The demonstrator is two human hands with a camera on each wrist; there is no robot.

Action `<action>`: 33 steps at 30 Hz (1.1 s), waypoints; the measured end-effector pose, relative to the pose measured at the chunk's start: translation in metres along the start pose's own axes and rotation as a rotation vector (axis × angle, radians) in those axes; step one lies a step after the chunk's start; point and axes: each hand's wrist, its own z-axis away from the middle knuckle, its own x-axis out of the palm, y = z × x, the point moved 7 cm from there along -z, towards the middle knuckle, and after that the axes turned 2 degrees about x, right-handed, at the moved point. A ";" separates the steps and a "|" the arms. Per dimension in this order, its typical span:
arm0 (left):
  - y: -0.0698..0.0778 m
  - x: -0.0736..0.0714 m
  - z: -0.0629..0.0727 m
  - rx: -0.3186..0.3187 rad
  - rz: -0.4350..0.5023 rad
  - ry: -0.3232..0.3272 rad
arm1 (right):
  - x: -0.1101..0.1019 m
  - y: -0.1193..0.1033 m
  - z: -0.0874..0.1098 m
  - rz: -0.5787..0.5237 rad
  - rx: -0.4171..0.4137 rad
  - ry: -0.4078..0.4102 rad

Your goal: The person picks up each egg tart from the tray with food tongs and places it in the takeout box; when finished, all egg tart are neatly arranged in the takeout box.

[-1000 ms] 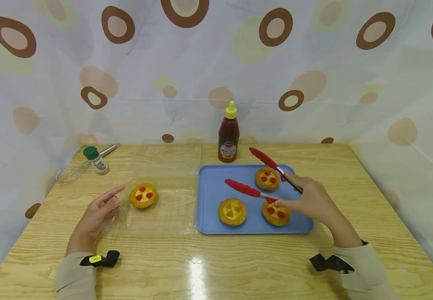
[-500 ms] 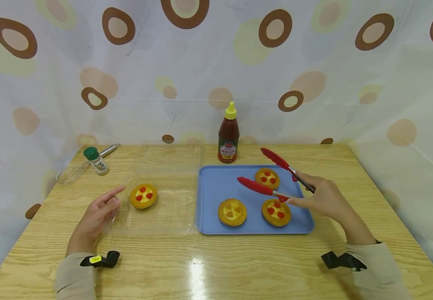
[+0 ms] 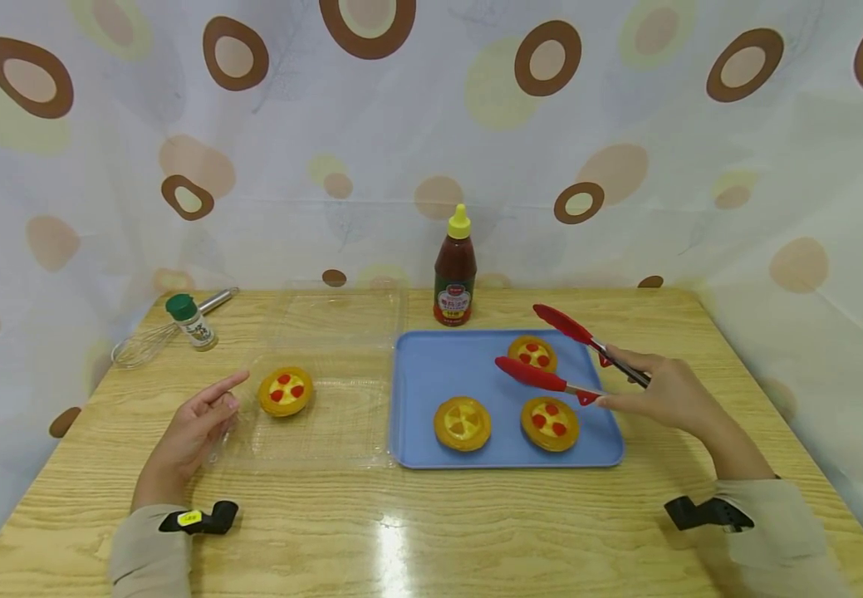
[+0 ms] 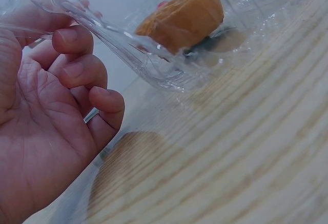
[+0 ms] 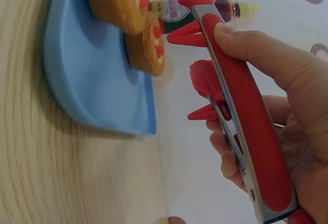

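Note:
My right hand (image 3: 666,394) grips a pair of red-tipped tongs (image 5: 251,126), whose arms are spread with nothing between them. The tips hover over the blue tray (image 3: 431,357). On that tray lie a tart with a yellow topping (image 3: 463,423), a near tart with red dots (image 3: 550,423) and a far tart with red dots (image 3: 532,352), partly behind the tongs. My left hand (image 3: 193,428) holds the left rim of an open clear plastic box (image 3: 341,419) between thumb and fingers. Inside the box, at its left, sits another red-dotted tart (image 3: 285,391).
A ketchup bottle (image 3: 455,278) with a yellow cap stands behind the tray. At the back left, a green-capped shaker (image 3: 192,322) stands by a whisk (image 3: 147,342). The box's clear lid (image 3: 341,316) lies folded back. A patterned curtain (image 3: 401,149) borders the wooden table (image 3: 311,531).
My right hand has drawn the tongs to the right, away from the near red-dotted tart, with their arms still spread. The left hand and the tarts have stayed in place.

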 end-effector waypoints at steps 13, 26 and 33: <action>0.000 0.000 0.000 0.011 -0.006 -0.010 | -0.002 0.021 -0.011 0.023 -0.025 -0.059; -0.001 0.000 0.000 0.012 -0.001 -0.012 | 0.003 0.031 -0.019 0.018 -0.075 -0.113; 0.000 0.001 0.000 0.017 -0.006 -0.021 | 0.007 0.034 -0.020 -0.017 -0.074 -0.108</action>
